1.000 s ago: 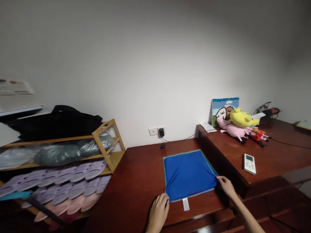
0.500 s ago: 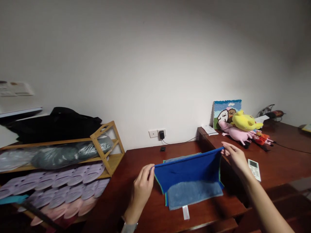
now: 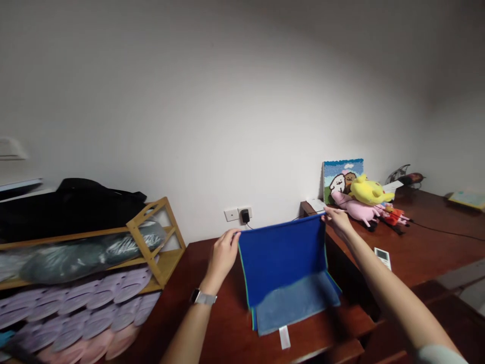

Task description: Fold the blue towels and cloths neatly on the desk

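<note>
a pale wall (image 3: 235,116) backs a wooden rack (image 3: 170,260) and reddish-brown table (image 3: 229,316).

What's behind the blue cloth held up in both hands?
Above the blue cloth, the wall, a black plug and the start of its cord show. The cloth covers the tabletop directly behind it; whether anything lies there cannot be seen.

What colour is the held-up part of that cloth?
The cloth is deep blue there; the head view shows it best.
</note>
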